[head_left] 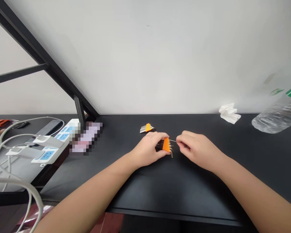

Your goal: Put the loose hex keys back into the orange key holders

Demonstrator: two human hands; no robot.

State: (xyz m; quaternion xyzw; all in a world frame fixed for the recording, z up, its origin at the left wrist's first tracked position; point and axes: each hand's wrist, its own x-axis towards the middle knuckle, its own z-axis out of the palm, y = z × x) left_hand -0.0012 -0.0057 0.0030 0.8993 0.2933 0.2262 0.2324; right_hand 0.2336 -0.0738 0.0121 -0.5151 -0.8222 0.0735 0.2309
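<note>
My left hand [150, 147] grips an orange hex key holder [166, 145] between thumb and fingers. Several metal hex keys stick out of the holder's right side, the lowest with its bent end [171, 153] hanging down. To the right, my right hand [195, 147] pinches the end of a thin hex key [173, 140], whose other end reaches the holder. How deep this key sits in the holder I cannot tell. Just behind my left hand, a second hex key set [147, 128] with an orange holder lies on the black table [126, 126].
A white power strip [63, 137] with plugged-in chargers and looping white cables stands on the left, beside a pixelated item [87, 137] and black metal frame [80, 110]. Crumpled tissue [230, 113] and a clear plastic bottle [277, 116] lie at the back right, against the white wall [155, 64].
</note>
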